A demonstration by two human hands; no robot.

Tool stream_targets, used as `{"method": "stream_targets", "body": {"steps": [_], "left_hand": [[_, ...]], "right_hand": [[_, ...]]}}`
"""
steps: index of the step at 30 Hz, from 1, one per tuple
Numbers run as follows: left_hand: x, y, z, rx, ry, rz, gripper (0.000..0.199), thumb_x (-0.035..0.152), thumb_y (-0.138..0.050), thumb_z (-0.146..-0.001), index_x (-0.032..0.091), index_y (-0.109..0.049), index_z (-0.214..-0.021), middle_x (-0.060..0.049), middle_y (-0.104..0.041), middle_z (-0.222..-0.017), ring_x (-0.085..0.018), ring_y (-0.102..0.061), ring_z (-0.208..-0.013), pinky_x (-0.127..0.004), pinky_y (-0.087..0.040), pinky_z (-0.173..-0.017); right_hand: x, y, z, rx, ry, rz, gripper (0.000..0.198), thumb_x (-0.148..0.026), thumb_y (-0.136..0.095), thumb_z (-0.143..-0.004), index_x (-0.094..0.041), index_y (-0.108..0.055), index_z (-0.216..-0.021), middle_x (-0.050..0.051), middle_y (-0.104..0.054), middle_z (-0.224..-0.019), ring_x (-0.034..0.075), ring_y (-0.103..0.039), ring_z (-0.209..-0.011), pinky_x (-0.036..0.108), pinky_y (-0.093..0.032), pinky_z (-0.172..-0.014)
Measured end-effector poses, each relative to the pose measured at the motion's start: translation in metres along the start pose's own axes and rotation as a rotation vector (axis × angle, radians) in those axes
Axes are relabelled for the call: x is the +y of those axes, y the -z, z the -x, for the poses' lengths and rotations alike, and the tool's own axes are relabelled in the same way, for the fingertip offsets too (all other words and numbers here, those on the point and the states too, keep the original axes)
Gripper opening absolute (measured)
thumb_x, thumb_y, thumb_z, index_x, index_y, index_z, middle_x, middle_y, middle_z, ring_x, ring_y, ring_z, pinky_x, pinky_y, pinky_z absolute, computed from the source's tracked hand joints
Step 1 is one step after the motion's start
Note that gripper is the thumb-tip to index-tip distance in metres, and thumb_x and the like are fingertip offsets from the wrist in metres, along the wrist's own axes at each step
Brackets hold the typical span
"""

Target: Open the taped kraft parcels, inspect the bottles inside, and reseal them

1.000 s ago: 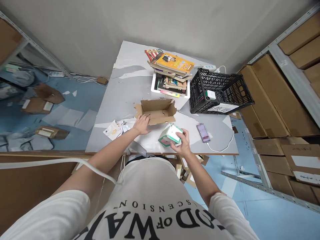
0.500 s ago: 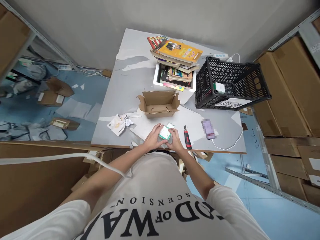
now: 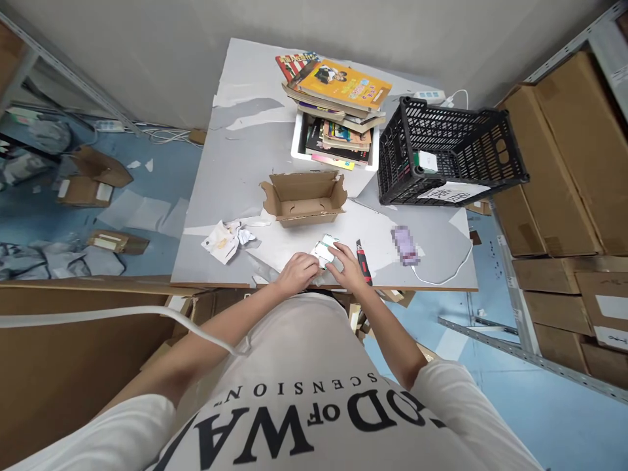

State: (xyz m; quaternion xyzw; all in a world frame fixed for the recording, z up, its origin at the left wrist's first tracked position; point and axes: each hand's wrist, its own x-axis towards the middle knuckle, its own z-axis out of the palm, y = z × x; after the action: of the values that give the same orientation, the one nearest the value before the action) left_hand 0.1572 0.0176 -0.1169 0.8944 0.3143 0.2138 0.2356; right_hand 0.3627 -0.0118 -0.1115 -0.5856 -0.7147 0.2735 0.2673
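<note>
Your left hand (image 3: 297, 271) had slipped from the side of the green-and-white box (image 3: 324, 248) toward its near left corner since the earlier frame, its fingers now bunched there. That box sat just in from the table's front edge (image 3: 196, 284), nearer you than the open carton (image 3: 309, 219). Your right hand (image 3: 349, 269) grasped the box's right side between thumb and spread fingers; whether the left fingers had pinched the box itself or something pale below it, you could not have told from this view. To work that corner well, you needed the right hand to hold steady without squeezing, since thin card would probably dent, and the left to pull in small, even tugs. Your red-and-black cutter (image 3: 364, 263) lay just beside the right hand, so keeping that wrist from sweeping outward was the careful choice.
</note>
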Motion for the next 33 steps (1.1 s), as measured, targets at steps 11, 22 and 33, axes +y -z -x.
{"method": "stream_targets", "body": {"steps": [11,22,33], "left_hand": [[0.006,-0.006,-0.009,0.295,0.27,0.227,0.01,0.03,-0.06,-0.084,0.019,-0.061,-0.083,-0.006,-0.063,-0.089,-0.019,-0.061,-0.088,-0.036,-0.051,-0.083],[0.01,-0.015,-0.014,0.187,0.322,0.17,0.033,0.032,-0.055,-0.085,0.018,-0.057,-0.116,-0.01,-0.055,-0.113,-0.022,-0.056,-0.108,-0.037,-0.048,-0.097],[0.005,-0.002,-0.012,0.224,0.366,0.221,0.028,0.028,-0.044,-0.091,0.017,-0.057,-0.113,-0.01,-0.06,-0.111,-0.02,-0.059,-0.104,-0.034,-0.05,-0.09]], "right_hand": [[-0.039,0.015,-0.025,-0.202,-0.209,0.505,0.04,-0.037,-0.031,-0.098,-0.023,-0.053,-0.128,0.011,-0.063,-0.124,0.022,-0.064,-0.1,0.03,-0.047,-0.081],[-0.009,0.004,-0.029,0.174,0.052,0.504,0.03,-0.022,-0.038,-0.096,-0.02,-0.065,-0.109,0.013,-0.062,-0.119,0.022,-0.055,-0.11,0.037,-0.039,-0.096],[-0.013,0.01,0.007,0.341,-0.237,-0.291,0.028,-0.041,-0.044,-0.093,-0.019,-0.062,-0.092,0.0,-0.058,-0.071,0.011,-0.053,-0.062,0.025,-0.044,-0.059]]}}
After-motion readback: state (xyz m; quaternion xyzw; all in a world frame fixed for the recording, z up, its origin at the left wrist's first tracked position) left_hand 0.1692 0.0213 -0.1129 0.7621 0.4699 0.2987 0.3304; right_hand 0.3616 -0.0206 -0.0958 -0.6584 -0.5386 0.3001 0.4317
